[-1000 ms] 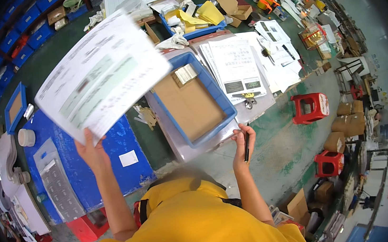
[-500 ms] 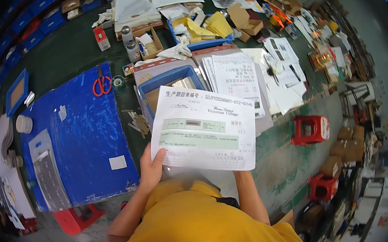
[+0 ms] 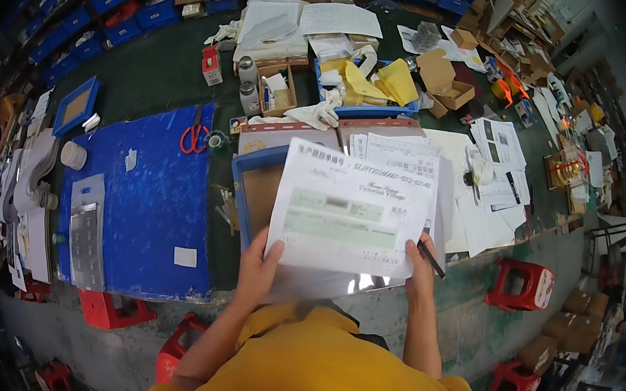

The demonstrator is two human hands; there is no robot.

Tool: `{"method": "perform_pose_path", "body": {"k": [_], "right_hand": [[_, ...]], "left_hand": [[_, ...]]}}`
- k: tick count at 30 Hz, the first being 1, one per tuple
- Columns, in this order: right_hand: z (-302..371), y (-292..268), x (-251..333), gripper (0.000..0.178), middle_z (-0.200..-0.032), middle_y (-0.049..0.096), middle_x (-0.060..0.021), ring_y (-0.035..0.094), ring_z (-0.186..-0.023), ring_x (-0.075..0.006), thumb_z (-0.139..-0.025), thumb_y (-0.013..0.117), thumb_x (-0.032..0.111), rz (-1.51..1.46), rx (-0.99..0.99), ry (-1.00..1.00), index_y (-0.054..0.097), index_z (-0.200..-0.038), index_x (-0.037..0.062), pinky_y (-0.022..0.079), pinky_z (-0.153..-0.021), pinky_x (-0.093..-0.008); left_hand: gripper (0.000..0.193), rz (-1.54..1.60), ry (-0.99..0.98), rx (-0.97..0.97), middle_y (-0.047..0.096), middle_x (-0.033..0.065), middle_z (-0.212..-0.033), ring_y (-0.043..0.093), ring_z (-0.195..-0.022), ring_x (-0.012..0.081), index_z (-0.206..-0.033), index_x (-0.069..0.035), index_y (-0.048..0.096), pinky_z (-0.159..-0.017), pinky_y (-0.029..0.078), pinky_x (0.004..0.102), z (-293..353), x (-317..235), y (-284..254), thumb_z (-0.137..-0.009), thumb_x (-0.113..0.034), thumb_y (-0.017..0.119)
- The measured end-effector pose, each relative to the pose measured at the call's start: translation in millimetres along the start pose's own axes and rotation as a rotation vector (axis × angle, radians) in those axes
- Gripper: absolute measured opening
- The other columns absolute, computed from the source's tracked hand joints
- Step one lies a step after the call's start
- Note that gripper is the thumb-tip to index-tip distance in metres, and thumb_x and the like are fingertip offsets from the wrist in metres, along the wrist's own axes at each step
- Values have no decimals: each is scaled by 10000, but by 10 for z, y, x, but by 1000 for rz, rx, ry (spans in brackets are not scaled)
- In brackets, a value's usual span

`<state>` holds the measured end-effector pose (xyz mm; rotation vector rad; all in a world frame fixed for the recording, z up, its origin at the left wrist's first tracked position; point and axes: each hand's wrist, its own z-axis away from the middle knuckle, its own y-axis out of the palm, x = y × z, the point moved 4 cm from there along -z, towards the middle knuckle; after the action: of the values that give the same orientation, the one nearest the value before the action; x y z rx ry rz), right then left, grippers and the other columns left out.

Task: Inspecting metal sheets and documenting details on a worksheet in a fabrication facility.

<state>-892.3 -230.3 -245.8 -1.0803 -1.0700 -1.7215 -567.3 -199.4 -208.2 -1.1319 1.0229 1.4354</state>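
A white printed sheet (image 3: 353,206) with pale green bands is held up between my two hands, tilted a little clockwise. My left hand (image 3: 258,267) pinches its lower left corner, thumb on top. At the lower right edge my right hand (image 3: 418,264) grips the paper with its thumb on the front. A slim black pen (image 3: 432,261) also sits in the right hand's fingers, pointing toward me. Behind the sheet is a blue tray (image 3: 249,160), partly covered. More printed papers (image 3: 396,147) lie just past the sheet's upper right edge.
A blue mat (image 3: 144,207) on the left bears red-handled scissors (image 3: 194,137), a white jar (image 3: 74,155) and a grey strip panel (image 3: 87,244). Farther back are a blue bin (image 3: 388,106) of yellow packets and two metal bottles (image 3: 249,94). Red stools (image 3: 520,284) stand below the table.
The view has shifted, so the table sits lower and farther right in the picture. My right hand, mostly hidden behind the sheet before, now shows at its edge with the pen.
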Motion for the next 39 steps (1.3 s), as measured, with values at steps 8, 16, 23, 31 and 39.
{"method": "perform_pose_path", "body": {"k": [8,16,23,31,39], "right_hand": [[-854,-347,-78,295,-1049,575,-87,529,-911,-139,-865,570,67,241,-51,-257,489,-1140,-1,423,-820,-274],[-1206,-101,-162,430,-1092,544,-178,536,-1005,-289,-823,568,33,847,-148,-635,453,-1232,-38,420,-898,-342],[-1244,22,-184,445,-1148,512,-218,513,-1043,-336,-847,553,80,924,-264,-615,433,-1255,-50,397,-925,-369],[-1263,-64,-276,460,-1186,486,-194,477,-1091,-276,-841,555,60,873,-288,-435,414,-1261,-62,351,-973,-371],[-1212,-154,-396,455,-1185,460,-173,451,-1102,-265,-862,505,61,824,-264,-357,376,-1278,-69,323,-984,-371]], "left_hand": [[452,-543,414,45,561,157,-1205,543,-1115,270,-1318,-68,428,-897,449,329,-1307,-566,8,-882,-99,543],[463,-1015,669,185,531,187,-1217,483,-1146,359,-1286,-40,448,-962,399,410,-3036,-609,467,-845,-125,562],[440,-1242,880,159,546,167,-1194,475,-1153,365,-1243,-33,480,-933,420,428,-4539,-578,1123,-827,-141,575],[521,-917,649,80,521,216,-1212,459,-1165,373,-1342,-68,392,-956,390,412,-5997,-165,1924,-862,-202,542],[502,-49,110,-126,504,158,-1273,489,-1148,294,-1354,-110,390,-991,365,368,-6687,180,2041,-914,-334,483]]}}
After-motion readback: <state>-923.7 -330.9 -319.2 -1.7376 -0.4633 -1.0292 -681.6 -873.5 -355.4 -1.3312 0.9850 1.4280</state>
